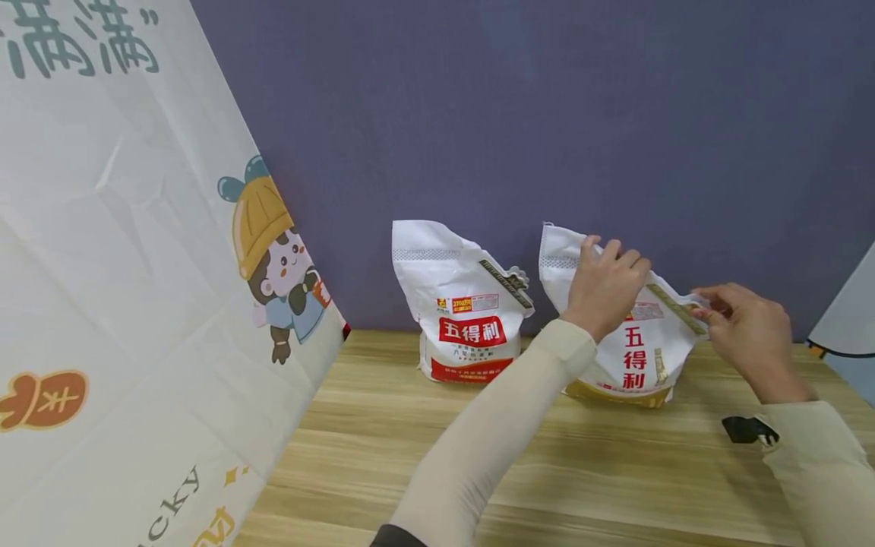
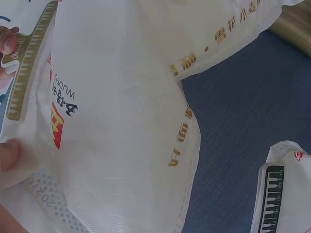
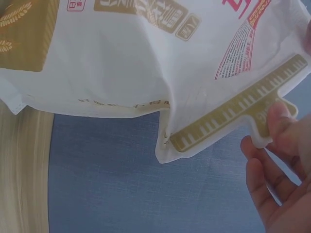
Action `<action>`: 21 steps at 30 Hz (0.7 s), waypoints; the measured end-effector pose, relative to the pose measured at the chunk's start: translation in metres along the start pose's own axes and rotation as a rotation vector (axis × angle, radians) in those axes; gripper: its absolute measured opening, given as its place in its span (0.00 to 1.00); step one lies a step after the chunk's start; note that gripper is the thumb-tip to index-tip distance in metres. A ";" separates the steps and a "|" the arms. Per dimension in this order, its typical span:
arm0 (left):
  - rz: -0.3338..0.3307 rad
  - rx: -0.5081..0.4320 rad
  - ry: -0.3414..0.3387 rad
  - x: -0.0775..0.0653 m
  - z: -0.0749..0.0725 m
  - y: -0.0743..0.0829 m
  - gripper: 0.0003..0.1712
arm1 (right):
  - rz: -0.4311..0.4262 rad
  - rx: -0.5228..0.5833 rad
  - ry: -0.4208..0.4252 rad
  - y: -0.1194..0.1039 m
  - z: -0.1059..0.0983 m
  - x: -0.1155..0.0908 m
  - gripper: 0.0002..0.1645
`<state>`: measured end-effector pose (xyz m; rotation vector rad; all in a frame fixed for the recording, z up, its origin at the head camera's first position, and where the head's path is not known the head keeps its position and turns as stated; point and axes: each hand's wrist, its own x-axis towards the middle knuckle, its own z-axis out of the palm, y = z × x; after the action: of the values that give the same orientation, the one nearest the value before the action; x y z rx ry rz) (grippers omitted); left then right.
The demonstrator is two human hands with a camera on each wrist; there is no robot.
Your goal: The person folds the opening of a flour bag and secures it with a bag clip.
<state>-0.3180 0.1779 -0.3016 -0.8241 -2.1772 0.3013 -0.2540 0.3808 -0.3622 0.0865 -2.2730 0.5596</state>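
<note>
A white flour bag (image 1: 636,365) with red lettering and a gold base stands upright on the wooden table. Its slanted top edge carries a gold clip (image 3: 238,104) patterned like piano keys. My left hand (image 1: 607,285) grips the bag's upper edge, fingers over the top; a fingertip (image 2: 8,154) presses the white film in the left wrist view. At the right end, my right hand (image 1: 748,327) pinches the clip's lobed tab between thumb (image 3: 282,121) and fingers. Left of this bag stands a second flour bag (image 1: 472,330) with a red label and a black piano-key clip (image 1: 506,282).
A blue-grey wall panel (image 1: 478,114) rises directly behind both bags. White printed sheeting (image 1: 137,266) with cartoon figures borders the table on the left. The wooden tabletop (image 1: 383,425) runs in front of the bags. A pale panel and dark cable (image 1: 848,354) lie at far right.
</note>
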 end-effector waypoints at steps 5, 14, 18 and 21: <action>0.000 -0.001 0.003 -0.001 0.001 0.000 0.17 | 0.022 -0.006 -0.029 -0.001 0.001 -0.001 0.16; 0.000 0.002 0.021 -0.002 0.001 0.001 0.17 | 0.001 -0.015 -0.019 0.001 0.002 -0.001 0.18; 0.002 0.003 0.027 -0.003 0.002 0.001 0.17 | 0.009 -0.014 -0.033 0.001 0.002 -0.002 0.18; 0.006 0.001 0.030 -0.004 0.002 0.001 0.17 | 0.035 -0.015 -0.065 0.000 0.001 -0.002 0.19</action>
<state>-0.3172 0.1764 -0.3057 -0.8297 -2.1469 0.2912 -0.2533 0.3797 -0.3646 0.0587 -2.3456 0.5653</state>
